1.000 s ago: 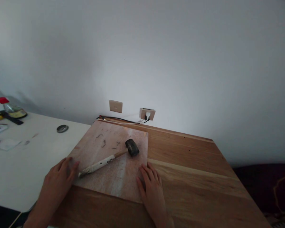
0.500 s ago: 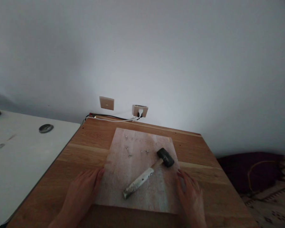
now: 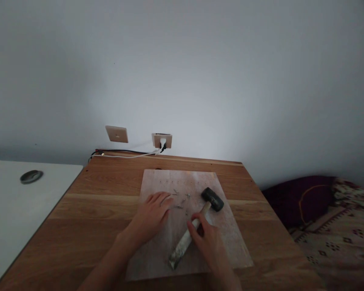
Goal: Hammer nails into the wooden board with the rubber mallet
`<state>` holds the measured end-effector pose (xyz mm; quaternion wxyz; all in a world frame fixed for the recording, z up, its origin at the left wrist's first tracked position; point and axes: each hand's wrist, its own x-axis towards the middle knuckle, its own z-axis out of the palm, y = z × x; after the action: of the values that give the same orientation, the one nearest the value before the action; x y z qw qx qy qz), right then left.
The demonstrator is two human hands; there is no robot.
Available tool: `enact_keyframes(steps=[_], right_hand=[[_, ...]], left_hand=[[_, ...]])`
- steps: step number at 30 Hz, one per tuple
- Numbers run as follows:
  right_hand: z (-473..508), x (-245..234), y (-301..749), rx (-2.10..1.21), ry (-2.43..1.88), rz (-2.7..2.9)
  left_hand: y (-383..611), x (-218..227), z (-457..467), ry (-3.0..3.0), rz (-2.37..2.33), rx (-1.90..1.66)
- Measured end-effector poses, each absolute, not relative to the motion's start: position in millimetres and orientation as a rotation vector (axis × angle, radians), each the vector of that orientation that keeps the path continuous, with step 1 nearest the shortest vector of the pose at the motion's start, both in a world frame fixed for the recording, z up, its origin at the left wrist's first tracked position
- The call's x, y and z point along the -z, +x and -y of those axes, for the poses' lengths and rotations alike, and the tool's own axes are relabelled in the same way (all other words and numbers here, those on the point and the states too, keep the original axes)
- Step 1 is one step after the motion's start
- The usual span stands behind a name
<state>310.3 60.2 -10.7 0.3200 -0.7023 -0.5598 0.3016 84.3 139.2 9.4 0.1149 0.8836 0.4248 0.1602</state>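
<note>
A pale wooden board point(image 3: 176, 230) lies on the wooden table, with a row of small dark marks near its far edge. Across its right half rests a mallet point(image 3: 212, 199) with a black head and a worn, white-coated handle. My right hand point(image 3: 208, 240) has thumb and fingers around the middle of that handle. Over the left part of the board, my left hand point(image 3: 153, 212) reaches forward with fingers extended. Just right of its fingertips are several small metal nails or screws point(image 3: 178, 207), too small to tell which. No held object shows in the left hand.
The wooden table point(image 3: 103, 210) meets the wall at the back, where cables point(image 3: 127, 155) run to a socket point(image 3: 163, 141). A white table point(image 3: 6, 210) stands left, bearing a grey ring-shaped object point(image 3: 31, 176). Purple cloth point(image 3: 300, 200) and patterned fabric point(image 3: 330, 242) lie right.
Both hands have left the board's side edges and moved inward over it, the right one onto the mallet handle. The small metal pieces lie closer together, and the view has shifted right.
</note>
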Motion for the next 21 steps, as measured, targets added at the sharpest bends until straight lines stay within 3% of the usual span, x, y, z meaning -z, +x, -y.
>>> enact_keyframes(steps=[4,7,14,21], right_hand=[[-42,16,327,-1.081,-1.564,0.735],[-28,17,345,-1.152,-1.507,0.623],[-31,20,376,-0.480,-1.903,1.170],[-34,33,382,-0.370,-1.952,1.312]], left_hand=[[105,-6,-157,2.577,-1.209,-0.422],[122,-6,-176,2.597,-1.163,-0.382],[166,-7,-209,2.659,-1.051,-0.276],[168,-6,-217,2.695,-0.983,-0.231]])
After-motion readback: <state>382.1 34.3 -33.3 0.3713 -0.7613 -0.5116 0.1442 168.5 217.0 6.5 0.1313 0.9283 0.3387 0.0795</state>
